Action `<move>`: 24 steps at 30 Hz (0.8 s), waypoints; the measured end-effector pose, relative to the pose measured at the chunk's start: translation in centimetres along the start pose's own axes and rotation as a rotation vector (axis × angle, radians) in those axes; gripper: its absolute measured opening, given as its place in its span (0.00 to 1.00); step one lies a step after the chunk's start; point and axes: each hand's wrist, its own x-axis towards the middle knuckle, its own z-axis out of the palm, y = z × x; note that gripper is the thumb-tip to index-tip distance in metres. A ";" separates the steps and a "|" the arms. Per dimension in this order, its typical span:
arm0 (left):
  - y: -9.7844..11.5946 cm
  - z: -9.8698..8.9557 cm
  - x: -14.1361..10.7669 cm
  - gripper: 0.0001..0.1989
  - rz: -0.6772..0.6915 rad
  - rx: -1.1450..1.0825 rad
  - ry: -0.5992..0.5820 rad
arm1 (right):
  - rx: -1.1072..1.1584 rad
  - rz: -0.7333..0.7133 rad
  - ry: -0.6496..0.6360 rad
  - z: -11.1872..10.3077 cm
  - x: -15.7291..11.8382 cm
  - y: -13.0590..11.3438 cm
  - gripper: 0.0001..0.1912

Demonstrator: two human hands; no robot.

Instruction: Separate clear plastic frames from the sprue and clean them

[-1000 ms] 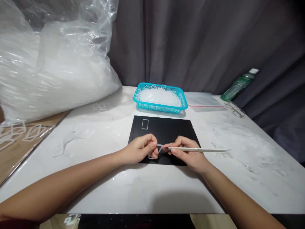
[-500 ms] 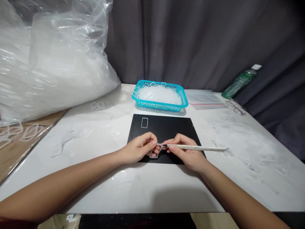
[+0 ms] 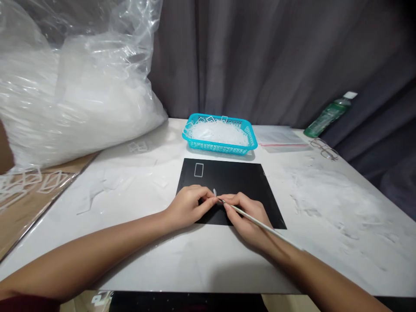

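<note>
White frame has turned edge-on, pinched in my left hand over the black sheet; pen-like tool, gripped by my right hand, swings toward the forearm. Overpressing could skid the tip into fingers.

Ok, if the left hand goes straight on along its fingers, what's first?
Likely the right hand or the tip of the slim white rod it holds; both sit just past the left hand, depth unclear.
</note>
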 end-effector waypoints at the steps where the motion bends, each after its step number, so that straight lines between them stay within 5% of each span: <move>1: 0.0 -0.1 0.0 0.10 -0.013 -0.006 -0.009 | -0.047 -0.029 0.006 0.1 0.0 0.1 0.04; 6: 0.3 -0.7 0.1 0.12 -0.153 -0.151 -0.087 | -0.242 -0.062 0.116 -1.1 0.7 1.5 0.06; 11: -0.5 -1.5 0.5 0.13 -0.208 -0.279 -0.042 | -0.579 0.227 0.448 -7.7 2.0 4.0 0.05; 15: -2.6 -2.3 1.8 0.14 -0.251 -0.088 0.013 | -0.854 0.430 0.587 -13.1 1.7 5.1 0.05; 19: -4.8 -3.2 3.0 0.15 -0.288 0.094 0.034 | -0.987 0.495 0.718 -15.4 0.7 5.7 0.03; 24: -5.7 -4.6 3.5 0.13 -0.243 0.293 0.034 | -1.022 0.499 0.523 -16.3 -0.3 7.0 0.03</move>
